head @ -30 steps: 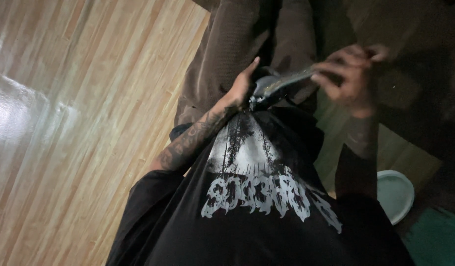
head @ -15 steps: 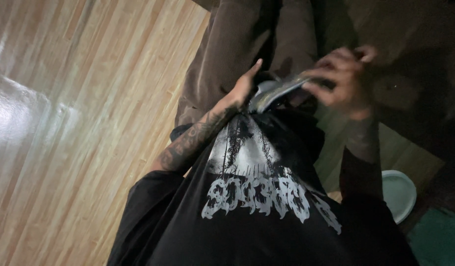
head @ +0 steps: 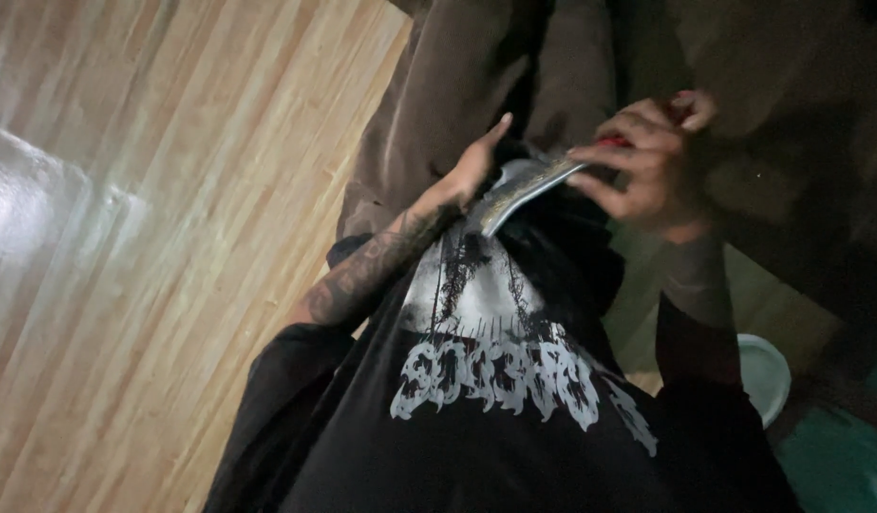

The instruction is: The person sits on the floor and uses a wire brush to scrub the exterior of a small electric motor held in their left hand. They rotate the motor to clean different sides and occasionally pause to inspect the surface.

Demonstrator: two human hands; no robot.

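I look down my own body at a black shirt (head: 495, 380) with a pale print. My left hand (head: 476, 171) grips a bunched fold of the black shirt hem at waist height. My right hand (head: 647, 161) is closed around the red handle of a grey metal blade (head: 528, 185). The blade lies across the dark cloth held between the two hands, and its tip reaches the left hand. My left forearm is tattooed. Below the hands hang my brown trouser legs (head: 457, 85).
Light wooden floorboards (head: 153, 247) fill the left side. A pale round bowl or bucket rim (head: 766, 375) sits at the lower right, beside a teal object (head: 837, 456). The upper right is dark and unclear.
The right hand with the blade has lifted slightly and shifted right; the left hand keeps its hold on the cloth.
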